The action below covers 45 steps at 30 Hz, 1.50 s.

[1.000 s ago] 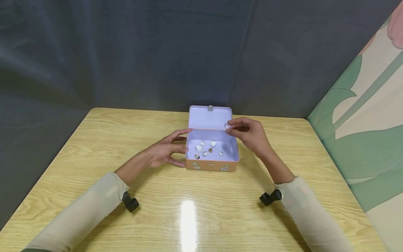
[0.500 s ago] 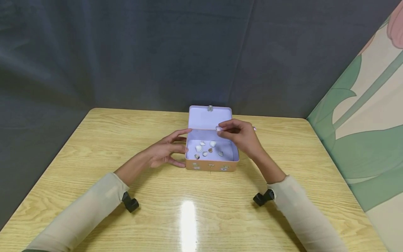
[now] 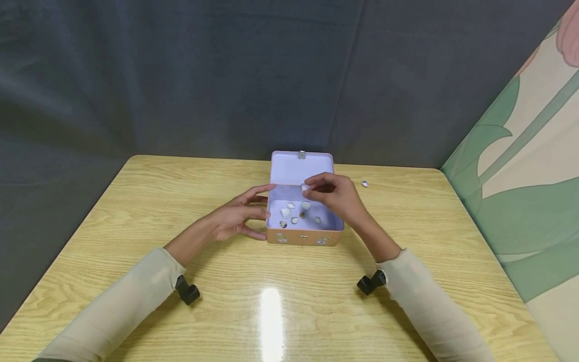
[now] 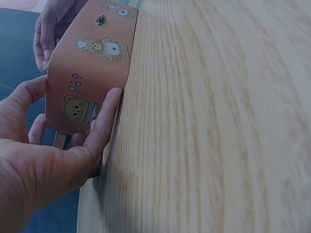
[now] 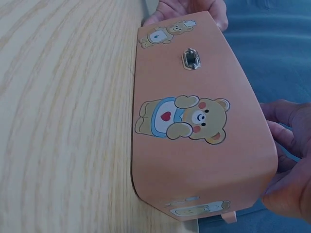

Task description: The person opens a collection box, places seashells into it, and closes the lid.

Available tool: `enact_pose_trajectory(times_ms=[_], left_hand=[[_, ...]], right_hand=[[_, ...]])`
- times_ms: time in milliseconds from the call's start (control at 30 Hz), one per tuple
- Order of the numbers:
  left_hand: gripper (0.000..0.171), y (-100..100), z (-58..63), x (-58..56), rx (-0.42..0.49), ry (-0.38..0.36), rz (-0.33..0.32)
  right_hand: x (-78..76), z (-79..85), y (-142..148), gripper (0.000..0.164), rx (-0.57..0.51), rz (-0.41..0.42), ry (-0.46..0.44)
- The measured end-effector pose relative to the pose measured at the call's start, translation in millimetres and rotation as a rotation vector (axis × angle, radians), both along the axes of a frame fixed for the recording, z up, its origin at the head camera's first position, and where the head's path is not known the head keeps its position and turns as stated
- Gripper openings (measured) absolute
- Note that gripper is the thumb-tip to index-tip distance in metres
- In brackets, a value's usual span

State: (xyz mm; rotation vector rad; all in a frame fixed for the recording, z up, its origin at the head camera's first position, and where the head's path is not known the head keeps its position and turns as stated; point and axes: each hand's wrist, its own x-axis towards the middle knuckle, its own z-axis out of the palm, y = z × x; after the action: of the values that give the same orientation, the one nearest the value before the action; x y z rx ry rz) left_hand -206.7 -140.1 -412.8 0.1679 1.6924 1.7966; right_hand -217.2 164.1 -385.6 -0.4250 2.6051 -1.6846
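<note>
A small tin box (image 3: 271, 236), orange with bear pictures outside and lilac inside, stands on the table with its lid (image 3: 301, 167) raised at the back. Several seashells (image 3: 285, 213), white and brown, lie spread over its floor. My left hand (image 3: 239, 216) rests against the box's left end, fingers spread and fairly straight, touching the rim and the lower front corner. Above the box's right half, my right hand (image 3: 332, 193) pinches a white seashell (image 3: 305, 187) between thumb and fingers. In the right wrist view the box wall hides that shell.
Another small seashell (image 3: 364, 184) lies on the wooden table (image 3: 203, 322) near its back edge, right of the box. A dark curtain (image 3: 226, 80) hangs behind, and a flower-patterned panel (image 3: 534, 211) flanks the right side.
My right hand has moved left with its shell, from beside the lid's right edge to over the box, uncovering the shell on the table. My left hand has stayed in place.
</note>
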Motion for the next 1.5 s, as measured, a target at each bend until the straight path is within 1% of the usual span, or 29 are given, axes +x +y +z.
enact_pose_trajectory(times_ms=[267, 433, 600, 900, 1067, 1267, 1500], left_hand=[[0.080, 0.7, 0.7, -0.1, 0.003, -0.006, -0.002], [0.080, 0.8, 0.8, -0.1, 0.000, -0.009, 0.008], [0.080, 0.3, 1.0, -0.2, -0.001, -0.003, 0.009], [0.081, 1.3, 0.4, -0.1, 0.005, -0.009, 0.012], [0.081, 1.1, -0.4, -0.1, 0.001, -0.008, 0.012], [0.080, 1.3, -1.4, -0.4, 0.005, -0.004, 0.006], [0.080, 1.6, -1.2, -1.1, 0.006, -0.005, 0.009]], right_hand=[[-2.0, -3.6, -2.3, 0.030, 0.018, 0.017, -0.003], [-0.3, 0.0, 0.0, 0.031, 0.037, 0.001, 0.000], [-1.2, 2.4, 9.5, 0.028, 0.032, -0.018, 0.003], [-9.1, 7.3, 39.9, 0.029, 0.009, -0.096, 0.021], [-15.7, 9.5, 62.0, 0.031, 0.019, -0.144, 0.022], [-24.1, 11.1, 88.1, 0.037, 0.038, -0.173, 0.006], [-35.2, 2.5, 113.5, 0.043, 0.095, -0.209, -0.024]])
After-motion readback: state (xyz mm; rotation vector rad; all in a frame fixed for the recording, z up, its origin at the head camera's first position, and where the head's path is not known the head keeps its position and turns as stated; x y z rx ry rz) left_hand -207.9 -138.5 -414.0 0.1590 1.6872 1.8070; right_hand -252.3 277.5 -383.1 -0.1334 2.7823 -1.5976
